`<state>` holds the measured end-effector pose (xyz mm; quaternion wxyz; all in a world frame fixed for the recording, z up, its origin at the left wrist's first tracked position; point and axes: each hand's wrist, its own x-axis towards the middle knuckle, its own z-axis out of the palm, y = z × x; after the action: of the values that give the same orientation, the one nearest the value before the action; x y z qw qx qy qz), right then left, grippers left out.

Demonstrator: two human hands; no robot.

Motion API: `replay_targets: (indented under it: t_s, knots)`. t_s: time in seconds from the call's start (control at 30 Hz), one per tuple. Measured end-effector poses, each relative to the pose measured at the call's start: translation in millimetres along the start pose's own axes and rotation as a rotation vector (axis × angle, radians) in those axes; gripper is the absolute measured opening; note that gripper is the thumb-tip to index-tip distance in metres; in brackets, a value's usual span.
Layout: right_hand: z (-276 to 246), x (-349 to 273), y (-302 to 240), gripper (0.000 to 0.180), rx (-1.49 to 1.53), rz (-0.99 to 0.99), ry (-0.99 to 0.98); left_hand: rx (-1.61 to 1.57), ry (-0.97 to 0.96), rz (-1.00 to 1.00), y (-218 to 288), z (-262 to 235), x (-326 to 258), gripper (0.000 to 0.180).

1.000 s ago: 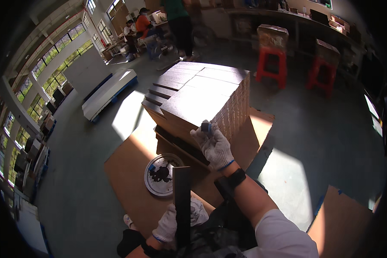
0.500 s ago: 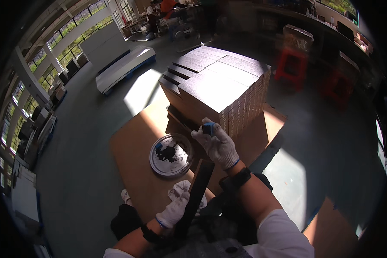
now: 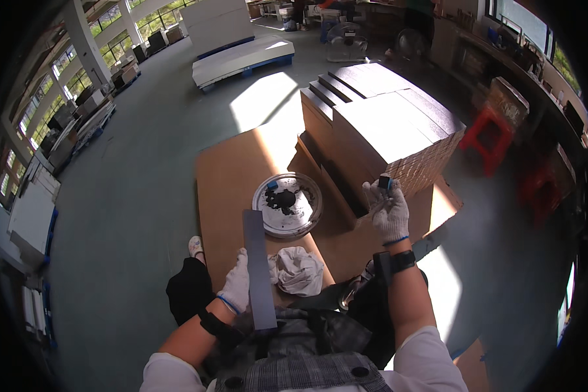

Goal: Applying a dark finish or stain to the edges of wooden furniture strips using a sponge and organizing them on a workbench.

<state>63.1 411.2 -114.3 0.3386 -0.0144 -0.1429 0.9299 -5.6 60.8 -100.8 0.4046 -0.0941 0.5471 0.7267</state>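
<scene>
Right hand point(image 3: 391, 215), gloved, is raised forward near the board stack point(image 3: 398, 121); left hand point(image 3: 237, 284), gloved, lower, holds the long grey strip point(image 3: 259, 271) beside the round pan point(image 3: 302, 214). Right pinches a small blue-and-black block point(image 3: 385, 182) at fingertips.

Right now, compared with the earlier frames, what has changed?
The narrow board in the left hand has swung: its top, leaning right half a second ago, now leans left, and its face looks paler. The view has turned left, so the stack of boards sits further right in the picture. Nothing was let go: the right hand still pinches the blue-and-black block, and the round dish remains by the stack.
</scene>
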Motion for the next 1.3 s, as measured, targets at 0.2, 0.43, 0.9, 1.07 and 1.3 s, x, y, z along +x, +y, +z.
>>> replay_targets:
  t_s: [0.2,0.43,0.9,1.07,1.3]
  knots:
    - [-18.5,-0.1,-2.4,0.023,-0.048,0.05,0.139,-0.273,0.064,0.1,-38.1,-28.8,23.1,0.067]
    - [-33.9,-40.5,-1.9,0.02,-0.196,0.23,0.189,-0.48,0.097,0.004,-103.8,-52.3,66.4,0.068]
    - [-68.7,-36.7,-20.7,0.018,-0.294,0.029,0.339,-0.367,0.092,0.008,-104.3,-45.0,112.6,0.067]
    - [-68.6,-28.3,-0.9,0.016,-0.34,0.025,0.324,-0.411,0.131,0.062,-98.9,-58.5,118.1,0.068]
    - [-60.0,-24.5,21.3,0.012,-0.321,0.06,0.302,-0.344,0.149,-0.022,-90.4,-73.0,121.4,0.067]
